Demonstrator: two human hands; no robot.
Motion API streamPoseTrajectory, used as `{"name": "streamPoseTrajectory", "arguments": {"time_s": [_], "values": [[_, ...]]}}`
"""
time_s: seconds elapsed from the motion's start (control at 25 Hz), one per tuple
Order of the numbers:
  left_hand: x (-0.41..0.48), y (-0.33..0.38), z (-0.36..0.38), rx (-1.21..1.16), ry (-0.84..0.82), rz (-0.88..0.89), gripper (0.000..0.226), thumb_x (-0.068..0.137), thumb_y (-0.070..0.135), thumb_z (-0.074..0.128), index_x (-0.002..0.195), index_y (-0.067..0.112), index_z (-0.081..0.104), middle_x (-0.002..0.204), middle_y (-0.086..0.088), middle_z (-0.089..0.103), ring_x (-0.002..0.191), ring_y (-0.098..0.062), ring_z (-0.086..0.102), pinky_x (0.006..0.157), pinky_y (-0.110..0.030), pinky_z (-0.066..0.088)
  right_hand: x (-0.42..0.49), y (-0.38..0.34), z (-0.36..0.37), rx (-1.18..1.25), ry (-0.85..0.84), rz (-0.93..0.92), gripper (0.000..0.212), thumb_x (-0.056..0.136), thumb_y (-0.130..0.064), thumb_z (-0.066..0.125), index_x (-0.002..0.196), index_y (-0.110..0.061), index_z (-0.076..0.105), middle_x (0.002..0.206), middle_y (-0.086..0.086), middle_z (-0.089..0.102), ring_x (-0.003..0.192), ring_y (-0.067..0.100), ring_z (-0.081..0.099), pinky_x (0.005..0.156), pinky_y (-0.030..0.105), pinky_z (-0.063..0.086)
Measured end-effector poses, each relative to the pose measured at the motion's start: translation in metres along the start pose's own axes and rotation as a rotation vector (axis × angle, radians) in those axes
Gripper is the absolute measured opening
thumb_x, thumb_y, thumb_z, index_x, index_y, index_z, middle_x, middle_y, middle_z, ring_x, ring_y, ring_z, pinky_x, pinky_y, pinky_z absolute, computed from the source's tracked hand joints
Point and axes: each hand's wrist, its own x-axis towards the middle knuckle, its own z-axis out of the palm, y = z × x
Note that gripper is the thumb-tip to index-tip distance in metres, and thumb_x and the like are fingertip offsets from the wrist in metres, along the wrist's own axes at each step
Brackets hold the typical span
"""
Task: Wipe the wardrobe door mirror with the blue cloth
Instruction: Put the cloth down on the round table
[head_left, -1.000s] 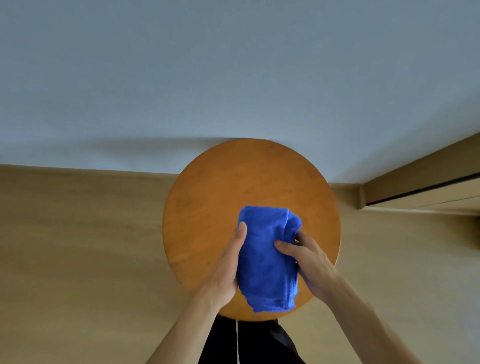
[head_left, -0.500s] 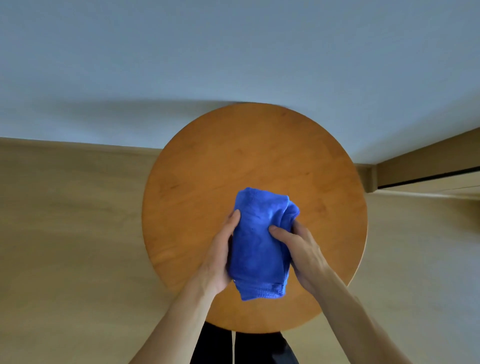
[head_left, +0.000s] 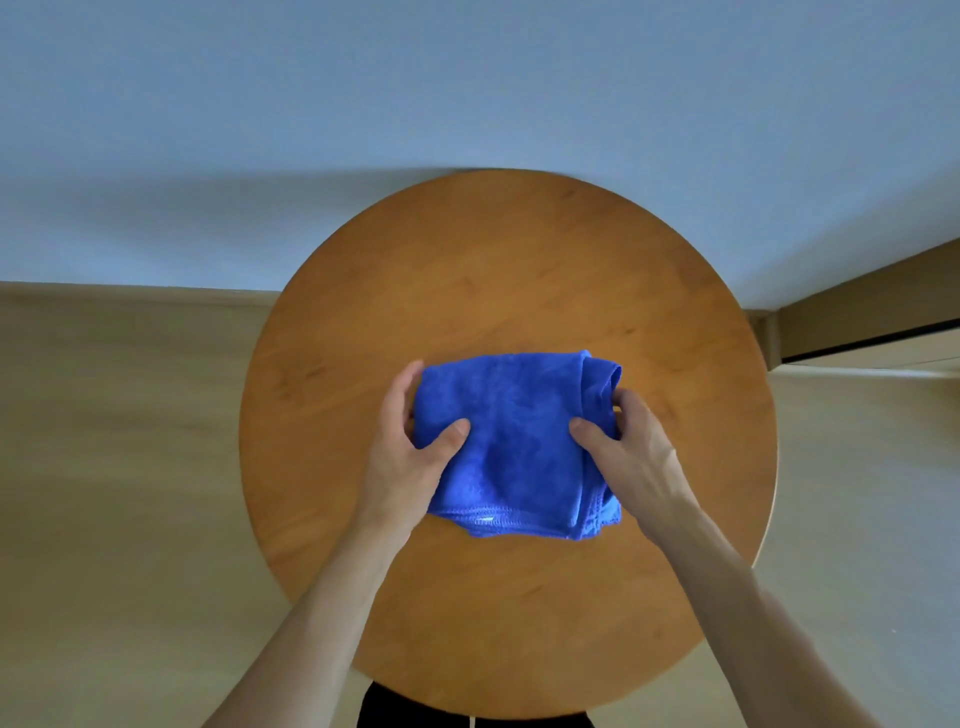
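A folded, bright blue microfibre cloth (head_left: 511, 452) is seen over the middle of a round table of orange-brown wood (head_left: 519, 249), held between both hands. Whether the cloth rests on the tabletop or is held just above it cannot be told. The cloth's stitched hem is turned towards the person, and loose folds are gathered at its far right corner.

The cloth's left edge is gripped by the left hand (head_left: 410, 457): the thumb is pressed on the upper face and the fingers (head_left: 402, 395) are curled round the edge. The right edge is gripped in the same way by the right hand (head_left: 631, 457), with the thumb laid on top and the fingers wrapped round the bunched side. The hands are kept apart, with the width of the cloth between them, and both bare forearms are stretched in from the lower edge of the view.

A pale blue-grey wall (head_left: 467, 78) is seen behind the table, and a light wooden floor (head_left: 114, 467) lies beneath it. A beige panel with a dark slit (head_left: 872, 325) is seen at the right edge. Dark clothing (head_left: 415, 714) is glimpsed below the table's near rim.
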Motion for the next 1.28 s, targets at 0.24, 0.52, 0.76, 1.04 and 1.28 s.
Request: {"name": "streamPoseTrajectory", "arguments": {"time_s": [0.24, 0.52, 0.76, 1.04, 1.28], "values": [[0.014, -0.011, 0.017, 0.361, 0.054, 0.199, 0.067, 0.091, 0.011, 0.069, 0.146, 0.039, 0.044, 0.135, 0.032, 0.045, 0.126, 0.023, 0.036, 0.099, 0.001, 0.029, 0.012, 0.011, 0.014, -0.172, 0.189, -0.148, 0.064, 0.091, -0.032, 0.061, 0.146, -0.041, 0.030, 0.126, -0.016, 0.046, 0.110, 0.012, 0.055, 0.080, 0.033, 0.046], [0.011, -0.026, 0.027, 0.611, 0.063, 0.314, 0.061, 0.097, 0.028, 0.065, 0.153, 0.026, 0.042, 0.139, 0.004, 0.039, 0.122, 0.000, 0.040, 0.098, -0.002, 0.028, 0.006, 0.021, 0.040, -0.623, 0.299, -0.428, 0.070, 0.089, -0.041, 0.069, 0.151, -0.036, 0.036, 0.158, 0.005, 0.020, 0.130, 0.026, 0.029, 0.089, 0.043, 0.052], [0.010, -0.031, 0.024, 0.937, 0.195, 0.401, 0.060, 0.097, 0.024, 0.066, 0.153, 0.019, 0.045, 0.153, -0.016, 0.038, 0.125, -0.032, 0.047, 0.104, -0.043, 0.046, 0.016, 0.040, 0.039, -0.754, 0.350, -0.479, 0.057, 0.100, -0.030, 0.055, 0.154, -0.023, 0.038, 0.162, 0.011, 0.029, 0.141, 0.034, 0.033, 0.113, 0.052, 0.036], [0.008, -0.027, 0.054, 1.145, 0.099, 0.500, 0.060, 0.103, 0.022, 0.047, 0.159, 0.014, 0.029, 0.169, -0.007, 0.019, 0.157, -0.024, 0.013, 0.121, -0.052, 0.027, 0.018, 0.031, 0.054, -0.886, 0.426, -0.711, 0.054, 0.098, -0.017, 0.035, 0.152, -0.013, 0.042, 0.163, 0.015, 0.028, 0.151, 0.032, 0.024, 0.120, 0.050, 0.026], [0.016, -0.051, 0.040, 1.316, 0.054, 0.473, 0.069, 0.106, 0.056, 0.025, 0.163, 0.023, 0.006, 0.172, -0.002, 0.001, 0.158, -0.019, 0.000, 0.125, -0.053, 0.016, 0.030, 0.055, 0.049, -1.006, 0.362, -0.629, 0.063, 0.104, -0.053, 0.031, 0.160, -0.026, 0.020, 0.168, -0.001, 0.014, 0.155, 0.020, 0.013, 0.123, 0.048, 0.022]]}}
